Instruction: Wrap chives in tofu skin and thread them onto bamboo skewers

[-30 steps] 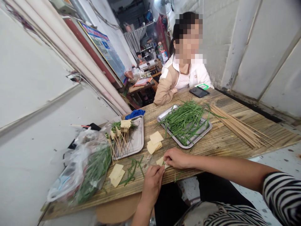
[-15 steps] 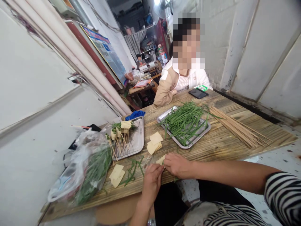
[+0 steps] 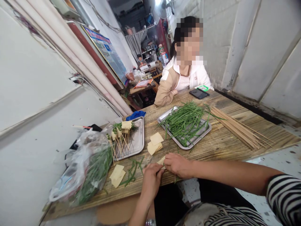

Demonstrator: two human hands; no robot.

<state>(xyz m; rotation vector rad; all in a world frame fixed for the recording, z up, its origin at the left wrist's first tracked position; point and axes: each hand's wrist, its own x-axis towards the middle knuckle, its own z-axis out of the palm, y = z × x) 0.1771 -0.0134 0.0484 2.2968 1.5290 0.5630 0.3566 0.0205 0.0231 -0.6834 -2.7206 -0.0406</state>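
At the table's near edge, both my hands are closed around a pale yellow tofu sheet [image 3: 161, 161], partly hidden under the fingers. My left hand [image 3: 150, 176] pinches its left side, thumb and fingers together. Bent over its right side are the fingers of my right hand [image 3: 178, 165]. A bit of green stalk shows beside the right hand, mostly covered. Left of my left hand lie loose chive pieces [image 3: 132, 172] and a few tofu sheets [image 3: 117, 176]. Beyond my hands is another small stack of tofu sheets [image 3: 155, 143].
A metal tray [image 3: 207, 128] carries a heap of chives [image 3: 185, 121]. Bamboo skewers [image 3: 240, 128] lie to its right. Another tray [image 3: 141, 135] holds filled skewers [image 3: 122, 135]. A plastic bag of greens [image 3: 94, 175] rests at left. Across the table a person [image 3: 169, 81] sits near a phone [image 3: 199, 93].
My left fingers have shifted slightly left and lie flatter on the tofu sheet. My right hand stays almost in place. The view has moved a little.
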